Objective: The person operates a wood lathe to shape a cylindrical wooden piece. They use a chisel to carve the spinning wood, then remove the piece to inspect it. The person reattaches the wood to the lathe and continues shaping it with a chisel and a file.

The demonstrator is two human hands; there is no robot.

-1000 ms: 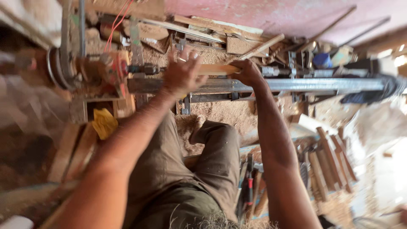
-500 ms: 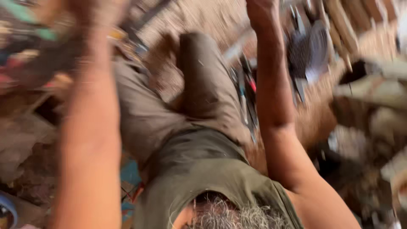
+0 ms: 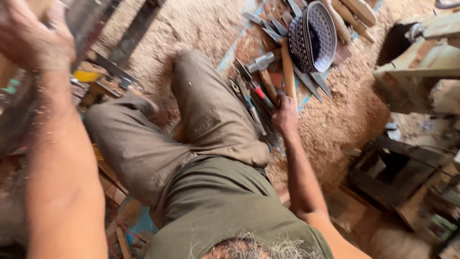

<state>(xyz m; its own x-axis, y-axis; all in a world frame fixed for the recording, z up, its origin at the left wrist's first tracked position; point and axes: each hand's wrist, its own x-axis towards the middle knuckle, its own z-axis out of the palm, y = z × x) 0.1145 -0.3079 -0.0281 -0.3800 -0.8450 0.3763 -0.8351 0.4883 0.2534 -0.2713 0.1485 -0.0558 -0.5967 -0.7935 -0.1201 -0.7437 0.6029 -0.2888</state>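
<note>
My right hand [image 3: 285, 115] reaches down to a heap of hand tools [image 3: 258, 98] on the sawdust beside my right knee. Its fingers curl round the lower end of a wooden-handled tool [image 3: 287, 67] that points away from me. A metal-headed hammer [image 3: 261, 62] and several flat chisel blades [image 3: 311, 81] lie right beside it. My left hand [image 3: 28, 36] is raised at the top left, blurred, fingers bent, close to a dark machine frame [image 3: 96, 29]. What it holds is unclear. My legs in olive trousers [image 3: 201, 120] lie between the two hands.
A dark patterned bowl [image 3: 314, 36] rests on the tools at the top. Wood shavings [image 3: 345, 115] cover the floor. Wooden blocks [image 3: 421, 62] and an open wooden box [image 3: 383, 170] stand at the right. Scrap wood and a yellow piece [image 3: 86, 76] sit under the machine at left.
The view swung down from the lathe to the floor. My right hand left the workpiece and dropped to the tool heap. My left hand stayed up by the machine.
</note>
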